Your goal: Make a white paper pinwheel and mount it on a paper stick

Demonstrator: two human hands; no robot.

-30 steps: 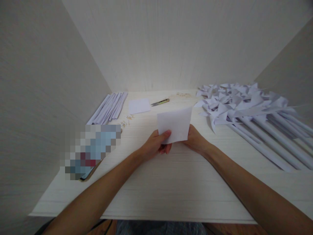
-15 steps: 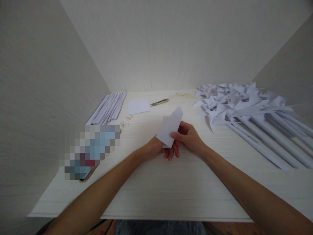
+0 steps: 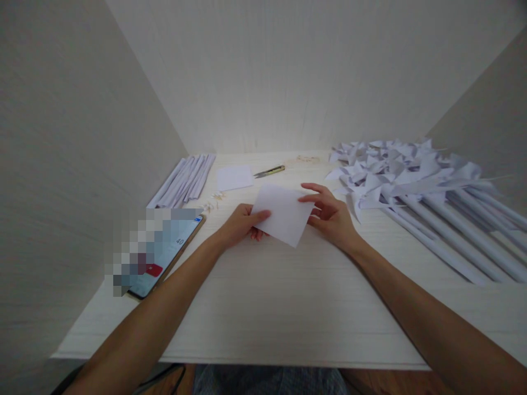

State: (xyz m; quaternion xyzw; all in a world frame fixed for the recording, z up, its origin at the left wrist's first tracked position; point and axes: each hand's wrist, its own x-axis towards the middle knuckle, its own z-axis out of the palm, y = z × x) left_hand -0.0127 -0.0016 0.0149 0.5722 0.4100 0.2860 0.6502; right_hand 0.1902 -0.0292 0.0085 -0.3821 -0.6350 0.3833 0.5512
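Observation:
A square sheet of white paper (image 3: 284, 214) is held tilted above the table, in front of me. My left hand (image 3: 242, 224) pinches its left corner, thumb on top and fingers underneath. At the sheet's right edge is my right hand (image 3: 329, 215), its fingers spread and curved. One fingertip overlaps the paper's upper right corner; whether it presses there I cannot tell. The right thumb tip is partly hidden at the sheet's edge.
Paper pinwheels (image 3: 382, 170) with rolled sticks (image 3: 453, 230) are piled at right. Thread snips (image 3: 269, 171) and a stack of paper (image 3: 234, 178) lie at the back. Paper rolls (image 3: 185, 178), a phone (image 3: 168, 258) and small pale bits (image 3: 212, 204) are at left.
The paper was folded over in my hands and is now flat and spread out. My left hand has moved its thumb on top; my right hand has shifted right and its fingers have spread.

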